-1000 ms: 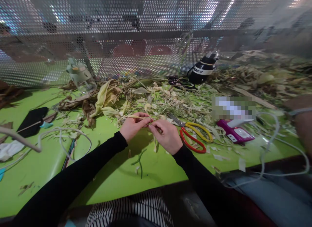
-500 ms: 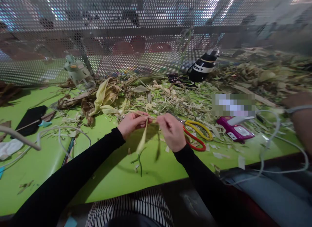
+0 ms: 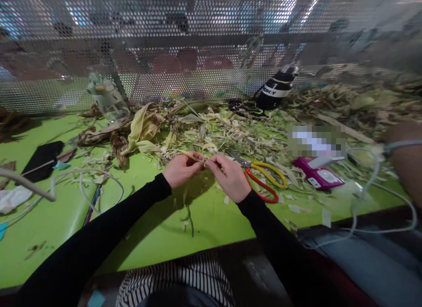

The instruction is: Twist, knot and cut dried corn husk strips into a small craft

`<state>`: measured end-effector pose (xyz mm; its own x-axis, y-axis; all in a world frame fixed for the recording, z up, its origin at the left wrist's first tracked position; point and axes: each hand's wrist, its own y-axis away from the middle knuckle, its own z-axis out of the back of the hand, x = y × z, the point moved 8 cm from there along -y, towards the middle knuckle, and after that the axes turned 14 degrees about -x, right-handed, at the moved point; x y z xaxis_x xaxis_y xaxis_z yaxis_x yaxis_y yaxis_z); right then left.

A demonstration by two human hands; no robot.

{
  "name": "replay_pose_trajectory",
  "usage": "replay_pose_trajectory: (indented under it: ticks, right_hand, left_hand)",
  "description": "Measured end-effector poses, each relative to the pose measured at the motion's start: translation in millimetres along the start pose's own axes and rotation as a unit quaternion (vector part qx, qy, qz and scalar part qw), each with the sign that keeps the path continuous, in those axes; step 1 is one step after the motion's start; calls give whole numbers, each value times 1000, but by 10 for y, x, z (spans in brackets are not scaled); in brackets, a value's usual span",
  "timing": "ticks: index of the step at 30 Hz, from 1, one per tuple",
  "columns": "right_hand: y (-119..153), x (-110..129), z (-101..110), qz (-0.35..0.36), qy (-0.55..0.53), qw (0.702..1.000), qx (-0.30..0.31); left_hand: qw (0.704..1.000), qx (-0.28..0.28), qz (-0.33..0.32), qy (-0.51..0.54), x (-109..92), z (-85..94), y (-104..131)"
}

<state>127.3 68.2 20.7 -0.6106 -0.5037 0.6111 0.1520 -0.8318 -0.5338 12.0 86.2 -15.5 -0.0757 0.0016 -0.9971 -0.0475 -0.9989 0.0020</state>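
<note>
My left hand and my right hand meet above the green table, fingertips pinched close together. Between them is a thin pale strip of corn husk, part of it showing above the left fingers; most is hidden by the fingers. Scissors with one red and one yellow handle loop lie just right of my right hand. A small green stem piece rests on the table below the hands. Beyond the fingers spreads a heap of dry husk scraps.
A larger yellowish husk and a clear bottle stand left of the heap. A black bottle is behind. A magenta power strip with white cables lies right, near another person's arm. A black phone lies left.
My right hand has turned and come in against the left fingertips. The husk end that hung below the fingers is no longer clearly visible there.
</note>
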Motion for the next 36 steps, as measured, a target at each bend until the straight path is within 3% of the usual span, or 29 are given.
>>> replay_pose_trajectory:
  ticks: [3, 7, 11, 21, 26, 33, 36]
  right_hand:
    - [-8, -22, -14, -19, -10, 1000, 9]
    - [-29, -152, -2, -80, -65, 994, -25]
    - [-45, -158, 14, -64, -119, 990, -45]
    - [-38, -208, 62, -102, -123, 984, -80]
    - [-16, -355, 16, -182, -209, 956, -95]
    - [-45, -296, 99, -195, -216, 953, -83]
    - [-38, -232, 18, -186, -217, 958, -12]
  left_hand:
    - [1000, 7, -16, -7, -9, 15, -18]
    - [999, 36, 38, 14, 59, -66, 12]
    - [995, 78, 47, 38, 45, -191, 93]
    - [989, 80, 96, 82, 64, -234, 197]
    - [979, 71, 141, 130, 90, -230, 186]
    - [967, 85, 154, 186, 172, -248, 160]
    - [969, 93, 159, 166, 191, -265, 190]
